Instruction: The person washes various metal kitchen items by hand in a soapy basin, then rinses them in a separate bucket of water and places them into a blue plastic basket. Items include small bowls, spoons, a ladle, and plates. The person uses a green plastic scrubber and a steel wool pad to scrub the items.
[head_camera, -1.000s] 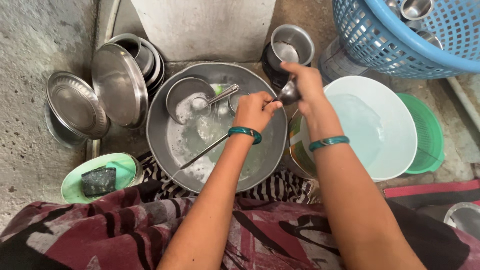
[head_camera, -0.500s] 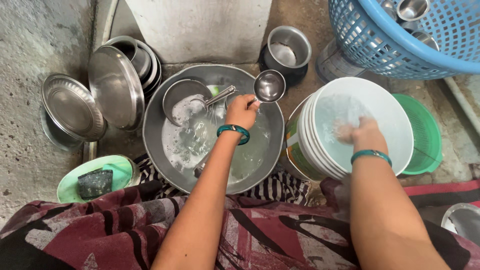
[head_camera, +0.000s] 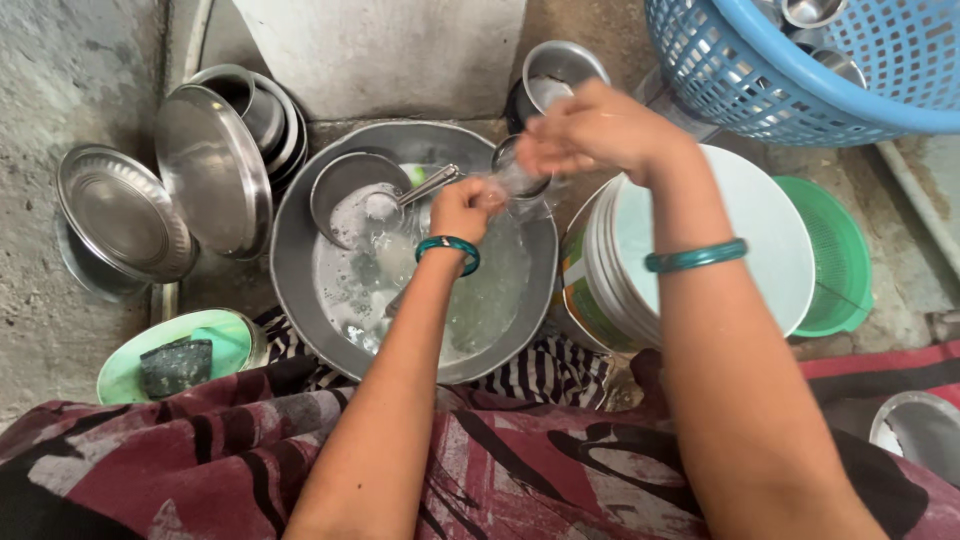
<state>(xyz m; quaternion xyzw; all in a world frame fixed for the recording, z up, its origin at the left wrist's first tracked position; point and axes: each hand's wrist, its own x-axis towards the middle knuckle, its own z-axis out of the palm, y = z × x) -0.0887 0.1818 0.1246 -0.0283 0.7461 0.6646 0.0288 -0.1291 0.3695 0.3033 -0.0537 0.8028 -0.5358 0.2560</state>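
Observation:
My left hand (head_camera: 463, 209) grips the handle of a small steel ladle (head_camera: 520, 183) over a wide steel basin (head_camera: 300, 300) of soapy water. My right hand (head_camera: 597, 130) hovers just above the ladle's bowl, fingers bunched, with water running off it onto the ladle. Inside the basin lie a steel bowl (head_camera: 345, 190) and a spoon (head_camera: 425, 186). Both wrists wear teal bangles.
A white bucket of water (head_camera: 760, 240) stands to the right of the basin, with a green strainer (head_camera: 835, 250) beside it. A blue basket (head_camera: 800, 70) holds steel cups at top right. Steel plates (head_camera: 120, 215) and pots stack at left. A green dish with a scrubber (head_camera: 175, 365) sits at lower left.
My right hand came out of the white bucket and moved left to above the ladle, spilling water over it. My left hand stayed on the ladle's handle.

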